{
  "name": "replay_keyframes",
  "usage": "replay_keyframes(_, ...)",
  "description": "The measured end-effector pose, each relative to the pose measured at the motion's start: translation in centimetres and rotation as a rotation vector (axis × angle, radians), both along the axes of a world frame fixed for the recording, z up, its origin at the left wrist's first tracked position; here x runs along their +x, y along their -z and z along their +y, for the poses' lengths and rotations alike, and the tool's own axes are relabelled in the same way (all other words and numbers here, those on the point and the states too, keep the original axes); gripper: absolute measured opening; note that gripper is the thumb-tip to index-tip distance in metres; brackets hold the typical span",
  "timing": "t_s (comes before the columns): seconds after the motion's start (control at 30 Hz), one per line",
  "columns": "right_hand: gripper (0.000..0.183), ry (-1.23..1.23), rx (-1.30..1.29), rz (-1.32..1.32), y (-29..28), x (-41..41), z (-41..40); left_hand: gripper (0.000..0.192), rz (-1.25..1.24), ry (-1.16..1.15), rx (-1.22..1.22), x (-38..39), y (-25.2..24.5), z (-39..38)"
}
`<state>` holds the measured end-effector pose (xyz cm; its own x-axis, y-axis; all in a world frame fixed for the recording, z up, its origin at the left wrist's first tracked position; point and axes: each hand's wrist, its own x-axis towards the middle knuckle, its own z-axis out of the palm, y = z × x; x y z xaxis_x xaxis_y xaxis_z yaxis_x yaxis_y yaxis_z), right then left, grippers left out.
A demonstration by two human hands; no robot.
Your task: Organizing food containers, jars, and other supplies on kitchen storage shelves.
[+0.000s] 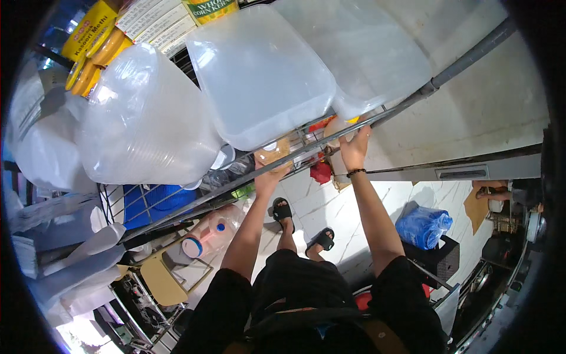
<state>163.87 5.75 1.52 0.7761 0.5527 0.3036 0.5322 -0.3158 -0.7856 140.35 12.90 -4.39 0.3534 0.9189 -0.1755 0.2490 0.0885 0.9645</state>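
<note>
My left hand (pixel 269 179) is at a clear jar of tan, grainy contents (pixel 273 155), below the wire shelf's front rail (pixel 305 148); its fingers are partly hidden behind the jar and rail. Further right, my right hand (pixel 355 150) reaches up under the same rail beside another rounded container (pixel 334 131); its fingertips are hidden, so I cannot tell whether it grips anything. On the shelf above stand stacked clear plastic tubs (pixel 265 75) and a wrapped stack of round clear containers (pixel 146 119). A red item (pixel 321 171) lies below, between my hands.
A grey post (pixel 475 53) and a pale cabinet wall (pixel 455 115) bound the right. Corn can (pixel 210 9) and yellow-lidded jars (pixel 82 75) stand at upper left. On the floor are a pink-filled jug (pixel 208 239), a beige folding chair (pixel 162 281) and blue-wrapped bottles (pixel 424 226). Another person's foot (pixel 484 192) shows far right.
</note>
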Motion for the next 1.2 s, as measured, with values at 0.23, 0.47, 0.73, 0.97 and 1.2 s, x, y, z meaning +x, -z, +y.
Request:
replay_keyframes(0.23, 0.080, -0.112, -0.034, 0.093, 0.8, -1.5, 0.2, 0.083, 0.213, 0.020, 0.168, 4.6, 4.1, 0.8)
replay_keyframes(0.47, 0.075, -0.167, -0.054, 0.162, 3.8, -2.9, -4.1, 0.062, 0.214, 0.048, 0.177, 11.8, 1.2, -0.5)
replay_keyframes(0.73, 0.075, -0.277, -0.211, 0.322, 6.7, -7.1, -13.4, 0.084, 0.083, -0.068, 0.170, 10.8, 3.7, -2.4)
replay_keyframes(0.97, 0.045, -0.761, -0.652, 0.338, 10.5, -13.5, -27.2, 0.072, 0.243, 0.050, 0.316, 3.8, 4.8, -8.4)
replay_keyframes(1.2, 0.025, -1.107, -0.653, 0.244, 8.2, -16.7, -31.9, 0.021, 0.382, -0.238, 0.083, -9.6, 5.1, -15.0)
